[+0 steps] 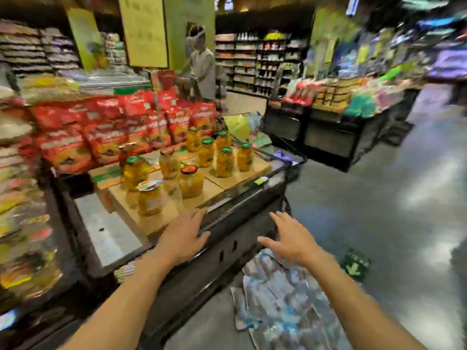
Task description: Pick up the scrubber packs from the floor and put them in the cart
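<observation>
A heap of pale blue-and-white scrubber packs (283, 301) lies on the dark floor at the lower middle, blurred by motion. My right hand (290, 238) hovers above the heap's far end, fingers spread and empty. My left hand (184, 238) is over the front edge of the display stand, also spread and holding nothing. Beyond the stand, the cart (280, 152) shows only as a dark frame with pale packs and a yellow-green bag in it.
A low display stand (240, 208) carries glass jars of yellow preserves (192, 181) on cardboard and red bags (106, 127) behind. A person (202, 69) stands at the back. Another display table (328, 132) stands right of the cart. A green arrow sticker (355, 265) marks the floor.
</observation>
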`<state>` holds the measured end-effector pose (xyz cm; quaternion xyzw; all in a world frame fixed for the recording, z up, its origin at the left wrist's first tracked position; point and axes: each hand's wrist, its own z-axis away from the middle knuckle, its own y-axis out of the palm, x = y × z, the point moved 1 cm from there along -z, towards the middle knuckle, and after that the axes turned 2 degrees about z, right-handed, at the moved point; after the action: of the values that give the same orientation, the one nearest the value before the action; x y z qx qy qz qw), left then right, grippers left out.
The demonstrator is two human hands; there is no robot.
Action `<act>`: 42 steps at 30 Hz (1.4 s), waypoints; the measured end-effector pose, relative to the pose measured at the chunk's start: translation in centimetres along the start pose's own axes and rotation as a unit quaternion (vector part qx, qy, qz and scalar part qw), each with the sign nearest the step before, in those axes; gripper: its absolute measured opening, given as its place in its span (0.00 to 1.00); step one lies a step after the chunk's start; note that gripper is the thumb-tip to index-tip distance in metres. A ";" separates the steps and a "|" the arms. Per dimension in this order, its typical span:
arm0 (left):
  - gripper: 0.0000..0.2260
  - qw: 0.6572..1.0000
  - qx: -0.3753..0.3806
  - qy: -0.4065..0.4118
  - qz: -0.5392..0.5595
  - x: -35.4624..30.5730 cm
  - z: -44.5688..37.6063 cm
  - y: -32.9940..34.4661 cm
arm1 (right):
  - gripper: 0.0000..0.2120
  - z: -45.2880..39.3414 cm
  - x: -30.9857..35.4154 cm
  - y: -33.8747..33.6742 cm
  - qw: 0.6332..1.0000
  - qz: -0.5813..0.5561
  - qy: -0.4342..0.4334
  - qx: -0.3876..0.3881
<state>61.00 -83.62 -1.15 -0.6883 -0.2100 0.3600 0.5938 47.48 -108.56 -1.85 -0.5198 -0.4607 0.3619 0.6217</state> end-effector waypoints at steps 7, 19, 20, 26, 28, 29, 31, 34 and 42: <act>0.32 0.985 0.032 0.166 0.038 -15.8 -9.8 6.1 | 0.45 6.4 -17.2 -3.0 0.987 -0.023 0.160 -0.008; 0.31 0.935 0.117 0.333 0.034 -30.3 -19.9 12.8 | 0.44 13.3 -28.6 -3.2 0.922 -0.083 0.375 -0.052; 0.31 0.931 0.122 0.342 0.034 -30.8 -20.7 13.5 | 0.44 13.4 -29.0 -3.2 0.915 -0.088 0.388 -0.061; 0.30 0.911 0.154 0.380 0.050 -33.2 -24.6 18.3 | 0.43 13.2 -31.0 -1.8 0.880 -0.098 0.458 -0.082; 0.30 0.906 0.171 0.383 0.055 -33.7 -25.2 20.9 | 0.43 13.0 -32.0 0.3 0.872 -0.104 0.472 -0.076; 0.29 0.904 0.179 0.384 0.057 -33.8 -25.3 22.5 | 0.43 12.8 -32.5 1.7 0.869 -0.108 0.478 -0.067; 0.28 0.901 0.193 0.385 0.055 -33.3 -25.3 26.6 | 0.42 12.3 -33.8 5.4 0.864 -0.115 0.489 -0.041; 0.28 0.901 0.231 0.364 0.038 -30.7 -24.3 35.2 | 0.42 11.4 -36.4 13.5 0.856 -0.144 0.496 -0.008; 0.28 0.907 0.301 0.294 -0.006 -22.4 -22.7 58.8 | 0.42 8.8 -41.1 40.8 0.849 -0.206 0.484 0.042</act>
<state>55.11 -126.96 -51.80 -0.5504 0.0881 0.1843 0.8095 27.44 -135.98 -49.58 -0.4962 -0.1819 -0.0529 0.8473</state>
